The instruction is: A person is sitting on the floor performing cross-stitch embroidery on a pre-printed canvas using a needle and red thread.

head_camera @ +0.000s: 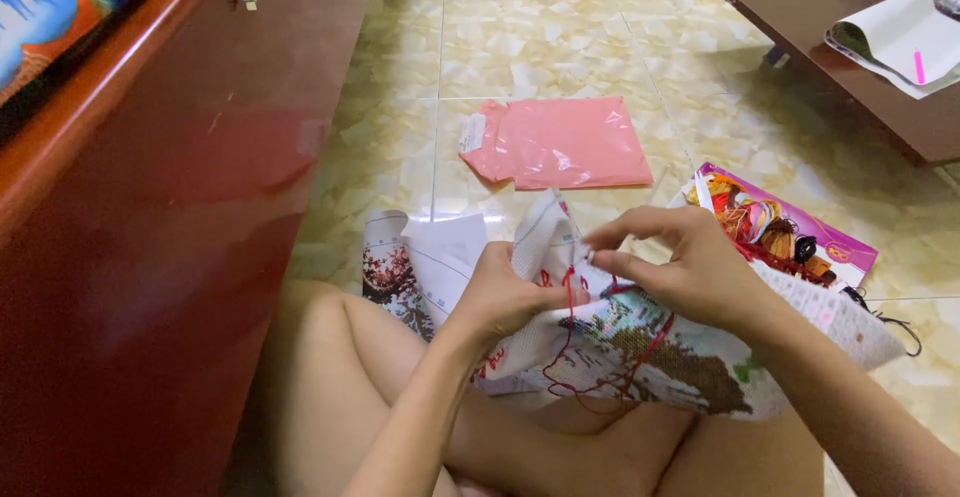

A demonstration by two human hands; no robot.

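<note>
Bare crossed legs (420, 407) fill the bottom of the view, and on them rests a cross-stitch cloth (640, 347), white, partly worked with a picture in brown, green and pale colours, its near edge draped over the knees. A loose red thread (600, 357) loops across its front. The left hand (505, 297) grips the cloth's folded upper edge, fingers closed on the fabric from behind with the thumb pressed on the front. The right hand (680, 262) hovers just above the same fold, thumb and forefinger pinched together on the thread's upper end; a needle is too small to make out. Beside the cloth on the tiled floor (520, 37) lies a printed pattern sheet (420, 262) at the left and a purple pack of coloured threads (790, 232) at the right. Farther off lies a flat pink plastic bag (560, 142). A red-brown wooden cabinet (130, 257) runs along the left, and a low dark table (830, 47) with papers (895, 37) stands at the far right corner.
</note>
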